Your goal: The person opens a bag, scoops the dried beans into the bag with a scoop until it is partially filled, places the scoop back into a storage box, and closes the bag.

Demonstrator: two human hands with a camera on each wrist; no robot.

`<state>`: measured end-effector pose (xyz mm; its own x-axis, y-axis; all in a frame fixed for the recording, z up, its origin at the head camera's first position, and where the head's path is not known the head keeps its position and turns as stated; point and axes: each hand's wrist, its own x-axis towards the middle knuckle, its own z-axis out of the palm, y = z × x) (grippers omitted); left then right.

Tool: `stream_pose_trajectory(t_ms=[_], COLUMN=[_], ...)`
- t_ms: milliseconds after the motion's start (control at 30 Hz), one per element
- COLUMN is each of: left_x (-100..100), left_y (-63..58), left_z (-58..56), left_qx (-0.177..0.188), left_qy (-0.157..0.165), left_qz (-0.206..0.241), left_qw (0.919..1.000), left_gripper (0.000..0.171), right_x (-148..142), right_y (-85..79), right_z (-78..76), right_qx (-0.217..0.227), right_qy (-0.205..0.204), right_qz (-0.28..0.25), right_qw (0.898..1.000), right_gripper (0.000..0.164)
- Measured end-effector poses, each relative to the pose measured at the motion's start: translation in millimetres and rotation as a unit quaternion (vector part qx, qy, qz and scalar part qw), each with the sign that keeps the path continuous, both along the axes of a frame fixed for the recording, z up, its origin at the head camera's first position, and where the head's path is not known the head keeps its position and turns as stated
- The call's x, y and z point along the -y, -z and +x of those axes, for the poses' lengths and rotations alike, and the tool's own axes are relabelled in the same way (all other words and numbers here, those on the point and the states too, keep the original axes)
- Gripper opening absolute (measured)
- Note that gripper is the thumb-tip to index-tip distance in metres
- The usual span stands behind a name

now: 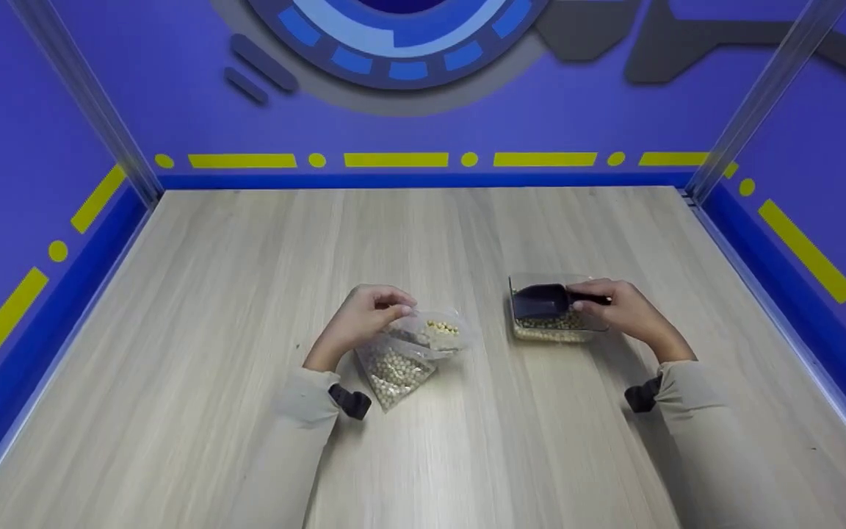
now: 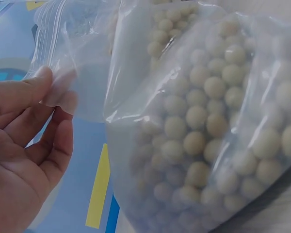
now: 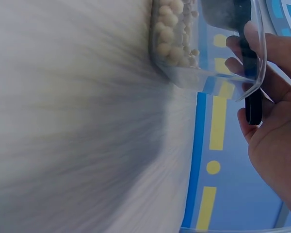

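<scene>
My left hand [image 1: 366, 317] pinches the edge of a clear zip bag [image 2: 82, 63] between thumb and fingers. Pale round beads or beans [image 2: 199, 131] fill the lower part of the bag, which rests on the table; a smaller group shows near its mouth. To the right stands a clear rectangular container [image 1: 555, 336] with a layer of similar pale balls [image 3: 169, 29] at its bottom. My right hand [image 1: 625, 312] grips the handle of a black scoop [image 1: 540, 301], whose bowl is over the balls inside the container.
The wood-grain table [image 1: 247, 257] carries the bag and the container side by side, with a gap between them. Blue panels [image 1: 408, 132] with yellow markings enclose the back and both sides. A black wrist strap [image 1: 349, 402] sits on the left sleeve.
</scene>
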<state>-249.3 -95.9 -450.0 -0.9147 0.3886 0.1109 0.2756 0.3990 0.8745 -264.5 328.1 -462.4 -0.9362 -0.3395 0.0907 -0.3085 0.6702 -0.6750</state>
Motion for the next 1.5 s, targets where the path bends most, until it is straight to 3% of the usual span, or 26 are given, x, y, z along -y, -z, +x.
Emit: stream_pose_trajectory(t_ms=[367,733,1033,1300,1500], left_x=[-3.8,-2.8,-3.1,-2.7,-3.0], left_y=[-4.0,-1.4,-2.8,-2.9,-2.0], left_z=[2.0,1.3,2.3,1.7,1.2], left_qx=[-0.005,-0.001,-0.001,0.000,0.002], left_qy=[-0.026,-0.021,-0.026,-0.030,-0.030], left_qz=[0.002,0.007,0.011,0.011,0.012], left_qw=[0.9996,0.9998,0.9996,0.9995,0.9995], left_gripper=[0.016,0.013,0.014,0.015,0.016], right_x=[6.8,33.7,66.7,97.5,117.7], right_y=[-10.6,-25.8,-33.3,-24.7,-20.0], right_z=[1.5,2.2,9.2,17.4,24.3], right_qx=[-0.029,-0.056,-0.001,0.049,0.029], right_qy=[-0.003,-0.011,-0.039,-0.094,-0.159], right_qz=[-0.020,-0.065,-0.151,-0.081,-0.016], right_qw=[0.999,0.996,0.988,0.991,0.987], right_gripper=[0.034,0.030,0.035,0.037,0.041])
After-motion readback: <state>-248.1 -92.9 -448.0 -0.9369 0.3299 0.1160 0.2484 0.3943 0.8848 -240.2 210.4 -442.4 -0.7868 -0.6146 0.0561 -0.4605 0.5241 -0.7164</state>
